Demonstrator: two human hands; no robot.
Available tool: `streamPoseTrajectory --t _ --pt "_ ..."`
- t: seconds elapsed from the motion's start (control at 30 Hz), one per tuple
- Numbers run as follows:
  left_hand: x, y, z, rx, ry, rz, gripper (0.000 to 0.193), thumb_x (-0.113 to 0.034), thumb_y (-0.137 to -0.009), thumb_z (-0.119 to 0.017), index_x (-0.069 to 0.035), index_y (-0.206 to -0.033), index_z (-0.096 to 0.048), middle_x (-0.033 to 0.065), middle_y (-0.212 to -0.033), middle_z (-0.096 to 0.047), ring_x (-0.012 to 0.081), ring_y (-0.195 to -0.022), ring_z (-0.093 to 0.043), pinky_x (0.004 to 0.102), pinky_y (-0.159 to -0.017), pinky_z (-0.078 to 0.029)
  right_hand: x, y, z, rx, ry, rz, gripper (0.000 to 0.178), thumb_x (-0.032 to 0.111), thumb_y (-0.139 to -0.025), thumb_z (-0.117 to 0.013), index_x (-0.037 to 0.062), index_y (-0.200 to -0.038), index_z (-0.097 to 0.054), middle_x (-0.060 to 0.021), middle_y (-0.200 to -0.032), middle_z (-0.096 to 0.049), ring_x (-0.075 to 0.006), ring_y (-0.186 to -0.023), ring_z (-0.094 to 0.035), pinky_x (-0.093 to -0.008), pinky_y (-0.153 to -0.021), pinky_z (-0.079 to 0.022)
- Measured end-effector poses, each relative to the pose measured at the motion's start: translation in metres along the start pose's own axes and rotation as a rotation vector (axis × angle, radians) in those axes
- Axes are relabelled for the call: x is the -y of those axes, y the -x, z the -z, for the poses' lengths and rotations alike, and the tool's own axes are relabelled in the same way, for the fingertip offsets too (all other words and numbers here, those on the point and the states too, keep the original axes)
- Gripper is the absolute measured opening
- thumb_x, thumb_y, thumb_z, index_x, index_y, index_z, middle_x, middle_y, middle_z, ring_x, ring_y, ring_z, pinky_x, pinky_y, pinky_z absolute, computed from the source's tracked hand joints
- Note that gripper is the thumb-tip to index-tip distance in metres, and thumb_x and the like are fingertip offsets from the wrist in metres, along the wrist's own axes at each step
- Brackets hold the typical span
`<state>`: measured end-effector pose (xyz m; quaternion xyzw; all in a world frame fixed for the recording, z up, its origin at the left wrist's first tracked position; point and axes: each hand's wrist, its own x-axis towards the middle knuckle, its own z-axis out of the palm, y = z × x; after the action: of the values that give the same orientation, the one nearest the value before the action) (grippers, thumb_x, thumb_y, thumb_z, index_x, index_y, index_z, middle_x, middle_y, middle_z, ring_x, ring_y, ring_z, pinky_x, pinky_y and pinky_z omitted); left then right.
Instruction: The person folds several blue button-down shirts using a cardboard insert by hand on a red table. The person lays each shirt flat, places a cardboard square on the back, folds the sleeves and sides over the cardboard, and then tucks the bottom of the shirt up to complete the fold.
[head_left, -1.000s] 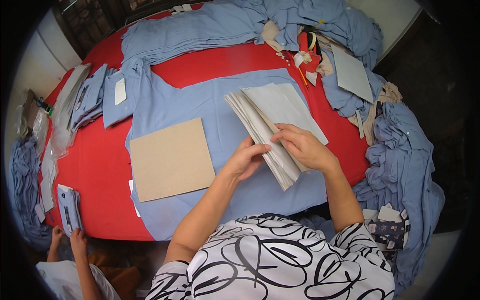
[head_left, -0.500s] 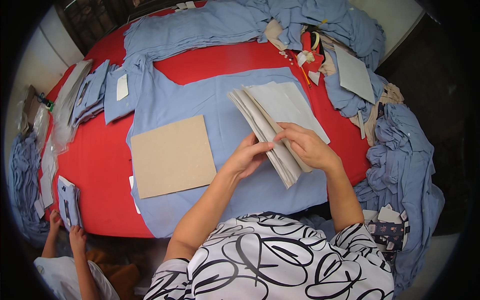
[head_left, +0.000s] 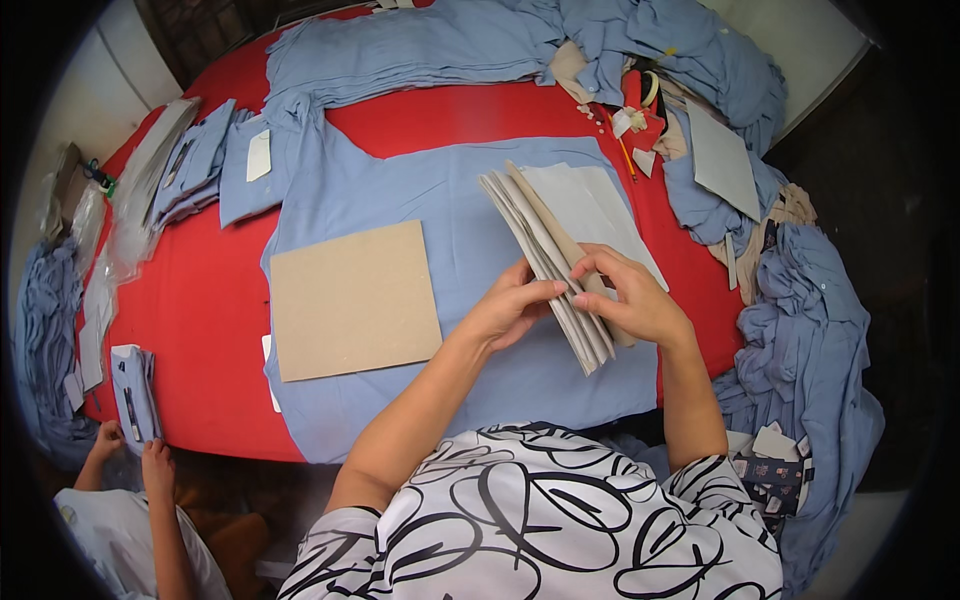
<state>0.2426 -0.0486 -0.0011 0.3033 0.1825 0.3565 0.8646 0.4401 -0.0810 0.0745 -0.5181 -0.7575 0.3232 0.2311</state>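
Note:
Between my two hands is a stack of cardboard sheets [head_left: 540,240], held up at a slant with its edges fanned a little. My left hand [head_left: 515,305] grips the stack from the left, thumb across its edges. On the other side, my right hand [head_left: 630,295] pinches at the sheets nearest it, fingers bent. Below the stack a blue garment [head_left: 470,400] is spread flat. A single brown cardboard sheet [head_left: 355,300] lies on its left part. Pale grey-white sheets [head_left: 590,200] rest on the garment beyond my right hand.
A red cloth [head_left: 200,330] covers the table. Piled blue garments [head_left: 420,50] line the far edge; more [head_left: 810,320] hang at the right. Folded shirts [head_left: 195,170] and clear plastic bags [head_left: 130,220] lie at left. Another person's hands [head_left: 155,455] hold a folded shirt [head_left: 135,395] at lower left.
The stack's sheets have spread further apart at their edges. My right hand's fingers have shifted on the sheets, its thumb now showing. The whole view has moved slightly.

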Motion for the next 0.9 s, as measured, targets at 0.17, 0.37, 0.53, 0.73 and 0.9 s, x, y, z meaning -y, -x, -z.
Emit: streamPoseTrajectory --t 0.17,0.37,0.53,0.73,0.9 --pt "0.000 -0.001 0.001 -0.013 -0.008 0.010 0.067 -0.012 -0.083 -0.069 0.000 -0.140 -0.036 0.0117 -0.134 -0.049 0.0220 -0.124 -0.047 0.0416 -0.109 -0.034 -0.001 -0.001 -0.004 -0.033 -0.128 0.011 0.024 0.014 -0.090 -0.053 0.0010 -0.109 -0.059 -0.0211 -0.126 -0.056 -0.0368 -0.113 -0.057 -0.0392 -0.097 -0.044" --pt "0.007 -0.006 0.009 0.002 0.020 0.010 0.064 -0.006 -0.083 -0.063 -0.003 -0.140 -0.034 0.0111 -0.131 -0.050 0.0215 -0.119 -0.051 0.0391 -0.102 -0.043 0.001 0.000 0.002 -0.022 0.125 0.088 0.025 0.013 -0.086 -0.061 0.0034 -0.109 -0.057 -0.0217 -0.130 -0.055 -0.0370 -0.117 -0.056 -0.0380 -0.099 -0.042" --pt "0.005 -0.005 0.009 -0.003 0.036 0.029 0.063 -0.005 -0.082 -0.061 -0.002 -0.140 -0.034 0.0109 -0.129 -0.050 0.0214 -0.119 -0.051 0.0382 -0.103 -0.042 0.011 0.000 -0.004 -0.092 0.092 0.010 0.047 0.029 -0.075 -0.077 0.0020 -0.109 -0.058 -0.0186 -0.123 -0.056 -0.0379 -0.110 -0.056 -0.0395 -0.095 -0.044" --pt "0.003 -0.003 0.004 -0.019 0.021 0.019 0.063 -0.006 -0.082 -0.061 -0.001 -0.140 -0.035 0.0116 -0.130 -0.050 0.0218 -0.121 -0.050 0.0393 -0.104 -0.041 0.004 0.000 0.000 -0.048 0.028 0.015 0.045 0.026 -0.077 -0.075 0.0024 -0.110 -0.056 -0.0176 -0.126 -0.055 -0.0360 -0.112 -0.056 -0.0385 -0.096 -0.043" --pt "0.001 -0.003 0.004 0.034 0.013 0.015 0.063 -0.006 -0.082 -0.062 0.001 -0.139 -0.037 0.0120 -0.133 -0.051 0.0220 -0.124 -0.049 0.0410 -0.109 -0.036 0.002 0.000 0.001 -0.029 -0.153 -0.059 0.026 0.009 -0.083 -0.061 0.0042 -0.108 -0.057 -0.0203 -0.133 -0.052 -0.0340 -0.116 -0.056 -0.0374 -0.100 -0.042"
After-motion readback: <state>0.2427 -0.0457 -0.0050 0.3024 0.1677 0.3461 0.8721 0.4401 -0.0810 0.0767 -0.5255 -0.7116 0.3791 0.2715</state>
